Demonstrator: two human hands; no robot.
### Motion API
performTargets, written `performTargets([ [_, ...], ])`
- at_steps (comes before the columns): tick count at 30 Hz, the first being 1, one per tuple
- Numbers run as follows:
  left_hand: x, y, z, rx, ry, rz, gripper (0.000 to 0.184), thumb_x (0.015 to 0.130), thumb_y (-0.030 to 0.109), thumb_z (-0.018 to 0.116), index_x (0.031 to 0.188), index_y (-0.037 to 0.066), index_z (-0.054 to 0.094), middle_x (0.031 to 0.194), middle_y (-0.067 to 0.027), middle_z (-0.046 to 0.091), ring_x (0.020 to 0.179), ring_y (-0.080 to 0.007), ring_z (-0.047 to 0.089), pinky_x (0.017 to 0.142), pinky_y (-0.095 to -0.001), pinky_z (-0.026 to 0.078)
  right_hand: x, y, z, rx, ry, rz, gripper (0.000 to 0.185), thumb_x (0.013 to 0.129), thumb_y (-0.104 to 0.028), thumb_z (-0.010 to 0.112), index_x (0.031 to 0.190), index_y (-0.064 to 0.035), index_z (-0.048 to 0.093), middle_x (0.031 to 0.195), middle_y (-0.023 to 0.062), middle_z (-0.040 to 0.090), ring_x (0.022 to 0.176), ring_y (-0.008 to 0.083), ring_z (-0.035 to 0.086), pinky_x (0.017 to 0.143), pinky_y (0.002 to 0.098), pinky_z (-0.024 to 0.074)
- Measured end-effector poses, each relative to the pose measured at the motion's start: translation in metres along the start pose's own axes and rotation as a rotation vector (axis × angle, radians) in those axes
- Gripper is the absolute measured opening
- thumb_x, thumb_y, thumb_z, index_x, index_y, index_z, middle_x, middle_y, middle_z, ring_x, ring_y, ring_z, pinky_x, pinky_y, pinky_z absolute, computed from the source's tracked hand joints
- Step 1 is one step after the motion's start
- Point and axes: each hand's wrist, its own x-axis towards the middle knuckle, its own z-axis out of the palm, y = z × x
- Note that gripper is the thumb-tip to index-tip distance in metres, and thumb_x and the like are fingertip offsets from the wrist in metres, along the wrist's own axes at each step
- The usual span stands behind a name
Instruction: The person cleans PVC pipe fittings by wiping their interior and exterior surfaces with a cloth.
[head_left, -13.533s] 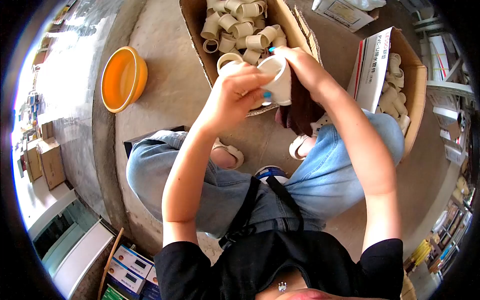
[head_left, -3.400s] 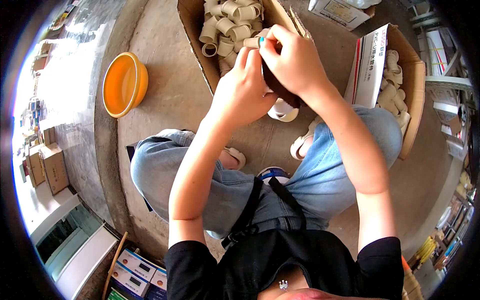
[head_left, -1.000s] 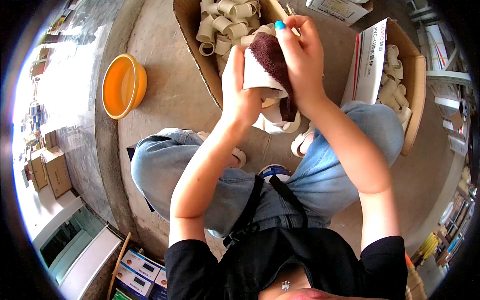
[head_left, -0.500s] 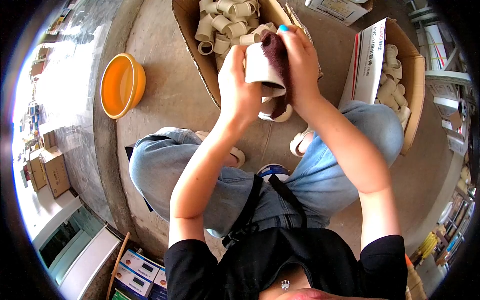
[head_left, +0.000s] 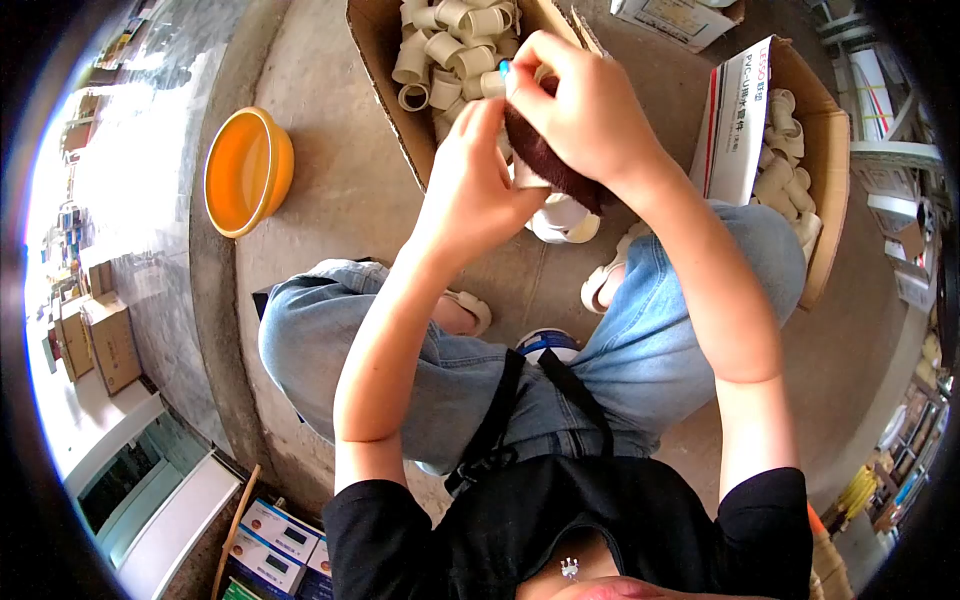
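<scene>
A yellow basin [head_left: 249, 172] sits on the floor [head_left: 320, 190]. Next, a box [head_left: 377, 50] holds piled fittings [head_left: 472, 62]. Near its lower edge, the left hand's [head_left: 475, 195] grip is clamped on a white fitting [head_left: 528, 178], mostly hidden between the hands. A brown cloth [head_left: 548, 168] lies against it, pinched in the right hand's [head_left: 592, 118] grip. Far right, a second box [head_left: 832, 195] holds more fittings.

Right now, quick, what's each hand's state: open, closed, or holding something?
Left hand: closed, holding a white pipe piece.
Right hand: closed, holding a brown cloth against that piece.
</scene>
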Motion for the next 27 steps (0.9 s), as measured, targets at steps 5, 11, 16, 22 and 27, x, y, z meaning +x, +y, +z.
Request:
performTargets([
  [5,0.005,-0.012,0.019,0.129,0.178,0.308,0.043,0.06,0.006,0.066,0.099,-0.002,0.048,0.08,-0.007,0.053,0.07,-0.0137,0.052,0.063,-0.0266,0.045,-0.006,0.0,0.004,-0.091,-0.053,0.01,0.02,0.077,-0.024,0.056,0.076,-0.0045,0.06,0.067,0.014,0.062,0.063,0.0307,0.061,0.061,0.0401,0.0486],
  [11,0.001,0.013,0.018,-0.341,0.247,-0.209,0.037,0.059,0.009,0.067,0.088,0.0,0.047,0.076,-0.0101,0.055,0.07,-0.0171,0.054,0.066,-0.0286,0.046,-0.005,0.009,0.01,0.538,0.144,0.243,0.02,0.078,-0.02,0.055,0.074,-0.0005,0.058,0.064,0.009,0.06,0.06,0.0171,0.057,0.058,0.0295,0.0434],
  [16,0.004,-0.005,0.025,-0.724,0.344,-0.217,0.031,0.065,0.004,0.061,0.092,0.0,0.047,0.083,-0.0062,0.055,0.076,-0.0136,0.052,0.07,-0.0255,0.044,-0.015,0.017,0.026,1.031,0.303,0.442,0.016,0.08,-0.016,0.053,0.075,-0.001,0.055,0.069,0.0012,0.053,0.065,0.0077,0.047,0.062,0.0235,0.0386],
  [22,0.004,-0.002,0.013,-0.53,0.242,-0.209,0.028,0.066,0.003,0.059,0.091,0.0,0.048,0.082,-0.009,0.054,0.077,-0.0179,0.052,0.069,-0.0283,0.044,-0.013,0.014,0.026,0.72,0.271,0.332,0.017,0.08,-0.015,0.053,0.074,0.0011,0.055,0.067,0.0069,0.057,0.063,0.0143,0.053,0.061,0.0279,0.0415],
  [27,0.006,0.011,0.0,0.279,0.112,0.057,0.034,0.061,0.008,0.062,0.09,0.0,0.045,0.084,-0.0209,0.056,0.072,-0.0404,0.057,0.062,-0.0416,0.047,-0.01,-0.002,0.018,0.153,0.132,0.131,0.018,0.079,-0.019,0.055,0.076,-0.0013,0.057,0.07,0.0172,0.061,0.066,0.0327,0.06,0.061,0.0383,0.0473],
])
